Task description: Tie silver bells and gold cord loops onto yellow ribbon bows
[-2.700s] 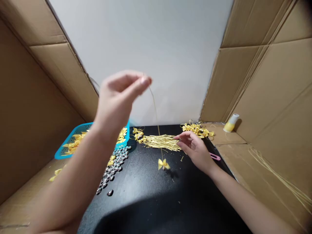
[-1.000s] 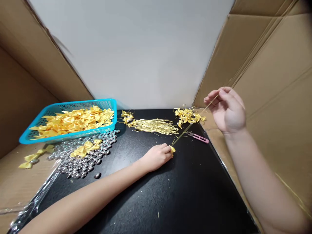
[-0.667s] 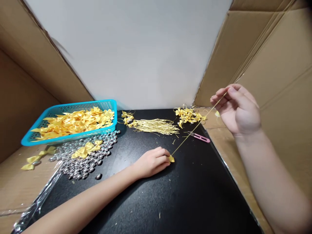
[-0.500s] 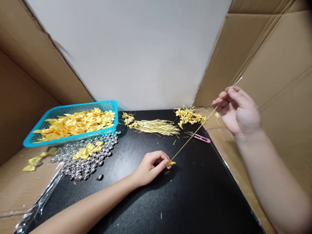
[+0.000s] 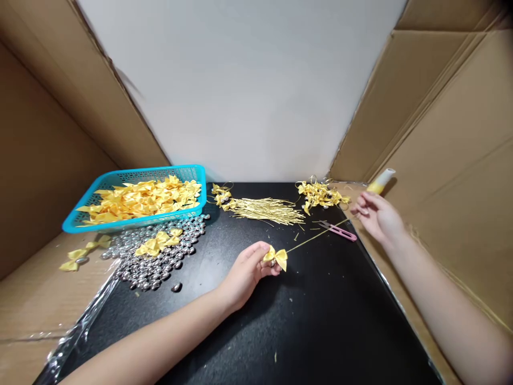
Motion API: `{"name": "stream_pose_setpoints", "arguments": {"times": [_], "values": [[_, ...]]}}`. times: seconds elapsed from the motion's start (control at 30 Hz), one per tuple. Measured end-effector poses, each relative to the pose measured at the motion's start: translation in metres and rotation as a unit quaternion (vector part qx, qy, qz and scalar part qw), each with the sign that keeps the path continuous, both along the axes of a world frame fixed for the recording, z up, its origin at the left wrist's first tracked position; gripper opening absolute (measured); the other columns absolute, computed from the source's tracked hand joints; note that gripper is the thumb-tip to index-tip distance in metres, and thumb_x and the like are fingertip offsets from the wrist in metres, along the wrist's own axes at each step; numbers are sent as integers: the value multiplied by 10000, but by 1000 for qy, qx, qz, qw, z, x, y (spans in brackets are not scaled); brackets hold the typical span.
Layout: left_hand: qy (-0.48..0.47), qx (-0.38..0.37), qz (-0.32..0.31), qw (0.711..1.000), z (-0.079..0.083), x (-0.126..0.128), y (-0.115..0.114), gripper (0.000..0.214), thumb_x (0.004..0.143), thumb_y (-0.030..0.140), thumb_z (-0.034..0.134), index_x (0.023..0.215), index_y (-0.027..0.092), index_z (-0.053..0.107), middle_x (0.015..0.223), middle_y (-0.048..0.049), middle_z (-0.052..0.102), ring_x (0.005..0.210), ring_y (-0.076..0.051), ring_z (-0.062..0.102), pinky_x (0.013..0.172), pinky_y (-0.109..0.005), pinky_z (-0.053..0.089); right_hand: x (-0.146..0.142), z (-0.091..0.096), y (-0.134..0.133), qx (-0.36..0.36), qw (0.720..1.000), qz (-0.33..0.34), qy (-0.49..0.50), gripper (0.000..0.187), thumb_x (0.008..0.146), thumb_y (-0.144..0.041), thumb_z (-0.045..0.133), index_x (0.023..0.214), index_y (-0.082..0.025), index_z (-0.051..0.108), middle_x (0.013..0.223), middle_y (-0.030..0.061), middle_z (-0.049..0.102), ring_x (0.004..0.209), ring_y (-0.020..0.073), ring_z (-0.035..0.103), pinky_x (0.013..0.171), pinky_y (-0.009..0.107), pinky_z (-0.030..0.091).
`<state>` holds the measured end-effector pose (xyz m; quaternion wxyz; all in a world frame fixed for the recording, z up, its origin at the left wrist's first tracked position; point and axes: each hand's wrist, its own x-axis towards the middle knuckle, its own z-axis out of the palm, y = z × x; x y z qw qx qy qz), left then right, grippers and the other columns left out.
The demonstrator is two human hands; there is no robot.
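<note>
Over the middle of the black tabletop, my left hand pinches a yellow ribbon bow between thumb and fingers. A small silver bead shows under the knot of the bow. From the bow a thin gold cord runs taut up to the right. My right hand has its fingers closed on the far part of this cord, beyond the table's right edge. Between the two hands, just behind the cord, lies a pink thread snipper.
A blue basket full of yellow bows stands back left. Silver beads spread before it, with a few bows on top. Cut gold cords lie at the back, beside finished-looking bow pieces. A white-yellow spool stands behind my right hand.
My right hand has come down, uncovering the spool behind it. My left hand has lifted slightly and turned, so the bow now faces me. The view has shifted a little.
</note>
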<state>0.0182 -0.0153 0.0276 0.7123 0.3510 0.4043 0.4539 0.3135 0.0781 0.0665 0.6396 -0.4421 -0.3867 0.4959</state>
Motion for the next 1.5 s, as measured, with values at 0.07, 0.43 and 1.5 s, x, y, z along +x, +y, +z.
{"name": "stream_pose_setpoints", "arguments": {"times": [0.07, 0.43, 1.5], "values": [[14, 7, 34, 999, 0, -2, 4, 307, 779, 443, 695, 752, 158, 585, 691, -14, 632, 658, -120, 603, 656, -232, 497, 2, -10, -13, -18, 1000, 5, -8, 339, 584, -355, 832, 659, -219, 531, 559, -79, 461, 434, 54, 338, 546, 243, 519], [42, 68, 147, 986, 7, -11, 31, 288, 742, 422, 725, 755, 161, 604, 711, 3, 649, 681, -115, 608, 664, -222, 487, -38, -44, -126, -100, 964, 124, -212, 278, 812, -469, 670, 759, -203, 611, 601, -13, 526, 583, 159, 557, 579, 295, 484], [82, 80, 63, 991, -23, 3, 36, 184, 707, 280, 710, 844, 158, 694, 624, 24, 623, 565, -104, 528, 590, -227, 420, -123, 130, -79, 136, 969, 159, -131, 139, 818, -220, 654, 687, -227, 606, 659, -10, 455, 514, 90, 398, 428, 241, 369]]}}
